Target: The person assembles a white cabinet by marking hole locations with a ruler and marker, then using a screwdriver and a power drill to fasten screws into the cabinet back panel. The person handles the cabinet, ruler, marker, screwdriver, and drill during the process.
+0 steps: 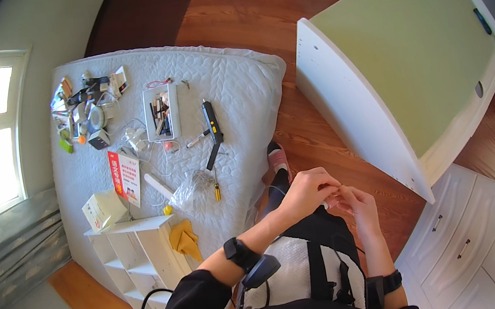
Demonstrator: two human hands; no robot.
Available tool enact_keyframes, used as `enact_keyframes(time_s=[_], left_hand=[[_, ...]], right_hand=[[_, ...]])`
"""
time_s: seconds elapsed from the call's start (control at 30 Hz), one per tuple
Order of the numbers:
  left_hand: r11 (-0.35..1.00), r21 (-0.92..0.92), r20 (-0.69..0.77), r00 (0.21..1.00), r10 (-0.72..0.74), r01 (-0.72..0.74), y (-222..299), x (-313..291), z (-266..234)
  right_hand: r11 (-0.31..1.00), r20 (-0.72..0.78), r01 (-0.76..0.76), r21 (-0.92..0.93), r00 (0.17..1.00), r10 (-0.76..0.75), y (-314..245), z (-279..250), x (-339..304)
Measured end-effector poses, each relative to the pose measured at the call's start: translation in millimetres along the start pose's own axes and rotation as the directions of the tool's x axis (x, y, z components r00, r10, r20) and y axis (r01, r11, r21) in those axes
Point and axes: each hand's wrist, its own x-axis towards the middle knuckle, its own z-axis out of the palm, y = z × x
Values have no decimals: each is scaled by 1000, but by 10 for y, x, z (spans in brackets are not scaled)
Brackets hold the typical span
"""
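Observation:
My left hand (312, 193) and my right hand (359, 204) meet in front of my lap, fingertips pinched close together. Between them is something small, partly pale or clear, mostly covered by the fingers; I cannot make out its kind. Both hands are above the wooden floor beside the bed. On the mattress (236, 84) to the left lie a black power screwdriver (212, 124), a screwdriver with a yellow handle (217, 192) and a crumpled clear plastic bag (192, 193).
A white tray (175, 111) of small parts and a cluttered pile (86, 109) occupy the bed. Nearer stand a small white shelf (160, 241) and a yellow cloth (184, 240). At right are a large white-edged green panel (401, 56), bearing a dark screwdriver (482, 21), and a drawer chest (469, 228).

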Motion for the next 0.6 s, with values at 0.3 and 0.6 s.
enact_keyframes(time_s=[0.3,0.6], left_hand=[[955,-110,-192,949,251,-275,1338,977,1112],[883,465,-40,995,96,-66,1533,2998,2354]], right_hand=[[996,-297,73,54,953,-54,118,-2500,-1286],[957,-846,180,227,523,103,2916,-4398,-2733]])
